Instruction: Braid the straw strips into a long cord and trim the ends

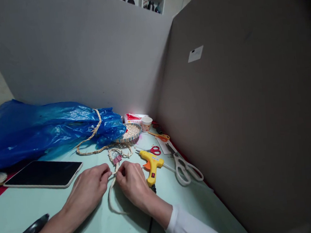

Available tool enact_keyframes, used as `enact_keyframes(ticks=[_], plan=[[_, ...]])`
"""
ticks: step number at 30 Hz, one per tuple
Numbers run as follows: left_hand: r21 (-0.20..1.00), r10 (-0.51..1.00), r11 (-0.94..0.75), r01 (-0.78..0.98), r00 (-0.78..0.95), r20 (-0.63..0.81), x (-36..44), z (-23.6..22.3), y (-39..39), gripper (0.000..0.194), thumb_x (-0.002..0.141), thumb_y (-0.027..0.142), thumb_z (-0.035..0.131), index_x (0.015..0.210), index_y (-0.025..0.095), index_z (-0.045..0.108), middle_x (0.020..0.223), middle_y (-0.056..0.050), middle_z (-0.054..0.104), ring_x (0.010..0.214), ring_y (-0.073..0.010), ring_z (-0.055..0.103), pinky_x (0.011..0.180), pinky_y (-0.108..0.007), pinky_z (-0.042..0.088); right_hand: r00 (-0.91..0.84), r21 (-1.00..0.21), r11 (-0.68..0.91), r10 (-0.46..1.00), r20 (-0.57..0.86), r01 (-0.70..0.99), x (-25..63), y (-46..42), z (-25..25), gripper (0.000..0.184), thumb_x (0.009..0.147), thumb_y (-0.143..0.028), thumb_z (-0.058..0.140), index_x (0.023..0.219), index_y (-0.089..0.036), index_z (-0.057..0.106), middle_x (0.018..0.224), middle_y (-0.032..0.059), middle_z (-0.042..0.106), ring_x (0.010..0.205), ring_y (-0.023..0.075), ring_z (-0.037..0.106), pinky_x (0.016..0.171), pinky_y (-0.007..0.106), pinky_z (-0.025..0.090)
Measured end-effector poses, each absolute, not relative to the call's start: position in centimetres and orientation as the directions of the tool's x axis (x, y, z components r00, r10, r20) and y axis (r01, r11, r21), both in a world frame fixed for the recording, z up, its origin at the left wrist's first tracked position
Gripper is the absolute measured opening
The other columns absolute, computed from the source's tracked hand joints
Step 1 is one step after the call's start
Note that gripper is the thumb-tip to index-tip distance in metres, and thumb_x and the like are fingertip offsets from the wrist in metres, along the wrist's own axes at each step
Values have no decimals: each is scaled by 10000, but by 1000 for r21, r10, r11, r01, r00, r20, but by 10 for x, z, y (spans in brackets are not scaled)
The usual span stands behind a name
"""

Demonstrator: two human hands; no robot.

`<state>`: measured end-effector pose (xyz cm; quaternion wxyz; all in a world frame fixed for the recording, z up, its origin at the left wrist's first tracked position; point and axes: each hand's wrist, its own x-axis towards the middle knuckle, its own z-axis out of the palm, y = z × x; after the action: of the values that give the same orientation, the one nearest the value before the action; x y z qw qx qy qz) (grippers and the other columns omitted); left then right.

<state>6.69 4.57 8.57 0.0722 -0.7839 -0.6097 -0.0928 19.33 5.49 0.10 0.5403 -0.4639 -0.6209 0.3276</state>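
My left hand (89, 190) and my right hand (131, 183) rest close together on the pale green table (106, 231). Both pinch a thin straw braid (114, 193) between their fingertips. The braid loops down toward me under the hands and runs up to a pink binder clip (117, 159) that is clamped on it just beyond my fingers. A yellow hot glue gun (151, 165) lies right beside my right hand, its black cord trailing toward me.
A tablet (44, 174) lies at the left. A blue plastic bag (43, 129) tied with braid fills the back left. A woven basket (131, 132), a paper cup (146, 124), red scissors (154, 150), orange scissors (161, 136) and white scissors (185, 168) lie near the grey partition walls.
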Motion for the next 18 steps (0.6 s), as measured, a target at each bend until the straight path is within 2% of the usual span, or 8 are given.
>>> enact_keyframes(ticks=[6,9,11,14,16,18], plan=[[175,960,-244,954,212,182,65,72,48,350,810,450,389,677,211,607,627,-38,658,640,-227,610,615,-300,425,34,-926,341,936,351,163,195,53,2,166,849,-124,577,839,-152,740,724,66,708,718,182,614,654,259,368],[149,957,-252,956,223,184,68,61,36,324,843,389,387,724,208,628,695,-56,710,685,-242,655,657,-323,446,22,-949,303,952,306,89,195,57,1,176,811,-102,591,781,-148,759,695,53,706,695,162,626,624,230,380],[21,943,-278,960,269,198,72,56,27,347,900,327,349,789,196,651,779,-86,735,748,-265,683,706,-360,462,5,-960,277,961,277,34,196,60,-1,171,791,-104,609,752,-146,770,631,30,677,639,142,611,588,211,379],[-279,936,-279,919,325,135,79,53,16,410,967,189,292,1032,155,696,951,-122,744,861,-298,720,786,-425,509,-18,-970,239,971,240,-36,195,66,-3,175,784,-111,619,727,-140,781,522,-7,593,540,116,557,539,194,371],[-456,951,-239,857,302,71,83,50,10,478,949,61,285,1247,131,653,1037,-139,737,894,-305,739,801,-453,549,-21,-973,219,975,221,-66,193,68,-4,180,780,-107,616,726,-137,785,491,-21,558,510,108,531,529,190,371],[-596,960,-194,780,275,47,85,44,7,595,880,-61,292,1370,104,588,1121,-172,733,937,-305,746,795,-445,581,-13,-975,208,978,209,-83,190,68,-4,182,773,-102,613,726,-139,785,491,-23,557,513,108,530,536,192,376]])
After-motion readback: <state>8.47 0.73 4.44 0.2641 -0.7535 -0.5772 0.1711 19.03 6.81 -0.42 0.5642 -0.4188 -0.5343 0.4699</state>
